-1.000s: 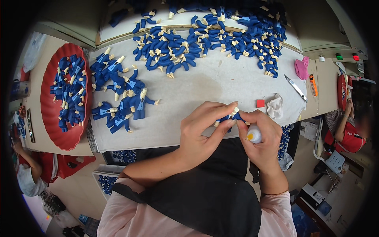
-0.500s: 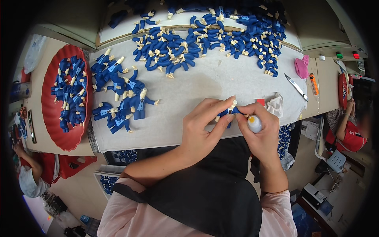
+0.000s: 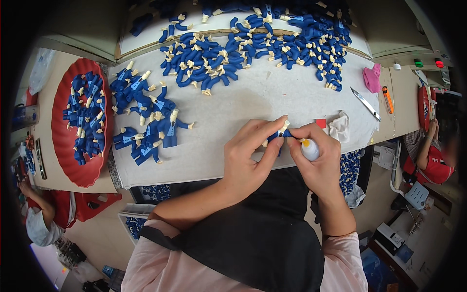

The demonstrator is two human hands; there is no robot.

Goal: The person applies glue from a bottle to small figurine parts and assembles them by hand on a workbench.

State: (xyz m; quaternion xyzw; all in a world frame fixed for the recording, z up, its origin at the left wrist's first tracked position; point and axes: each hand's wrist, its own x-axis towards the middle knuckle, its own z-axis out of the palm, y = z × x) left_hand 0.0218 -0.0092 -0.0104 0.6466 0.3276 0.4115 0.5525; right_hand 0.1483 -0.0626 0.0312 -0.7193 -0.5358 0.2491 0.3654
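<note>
My left hand (image 3: 243,158) is closed around a small blue doll torso (image 3: 284,128) with a cream neck piece, held over the table's front edge. Thumb and forefinger of my right hand (image 3: 323,165) pinch at the torso's right side, where a blue arm seems to sit; the fingers partly hide it. Tucked in the palm of that same hand is a small white squeeze bottle (image 3: 310,150) with a yellow tip. To the left lies a group of assembled blue torsos (image 3: 146,112) with cream hands. Loose blue arms (image 3: 209,61) are heaped beyond my hands.
A red scalloped tray (image 3: 61,131) of torsos stands at the left. On the right lie a metal craft knife (image 3: 366,103), an orange cutter (image 3: 387,100), a pink cloth (image 3: 372,78), a white cloth (image 3: 339,127) and a red square (image 3: 320,123). Co-workers sit at both sides.
My right hand has shifted slightly left with the bottle, its fingertips closer to my left hand's. The bottle has turned a little. Both hands keep their grip on the torso.
</note>
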